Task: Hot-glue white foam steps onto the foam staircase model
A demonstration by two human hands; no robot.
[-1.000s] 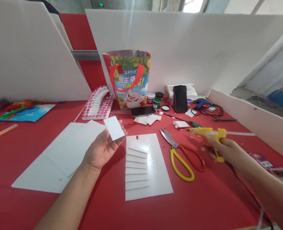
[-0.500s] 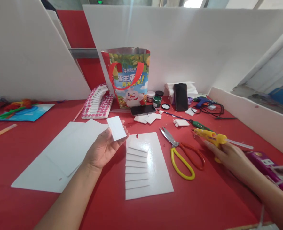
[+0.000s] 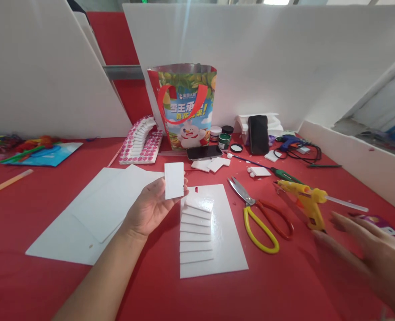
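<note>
My left hand (image 3: 152, 206) holds a small white foam rectangle (image 3: 174, 180) upright between thumb and fingertips, just above the left edge of a white board (image 3: 227, 240). Several white strips (image 3: 196, 232) lie stacked like steps on that board. My right hand (image 3: 376, 256) hovers open at the lower right, fingers spread, holding nothing. The yellow glue gun (image 3: 306, 200) stands on the red table just left of those fingers, apart from them.
Yellow-and-red scissors (image 3: 259, 214) lie between the board and the glue gun. Large white sheets (image 3: 93, 209) lie at left. A printed bag (image 3: 188, 111), phone (image 3: 204, 152), paint jars (image 3: 224, 141), cables (image 3: 297, 149) and white partition walls (image 3: 267, 58) line the back.
My right hand set the glue gun down on the table and let go, drawing back to the right. My left hand turned the white rectangle more upright.
</note>
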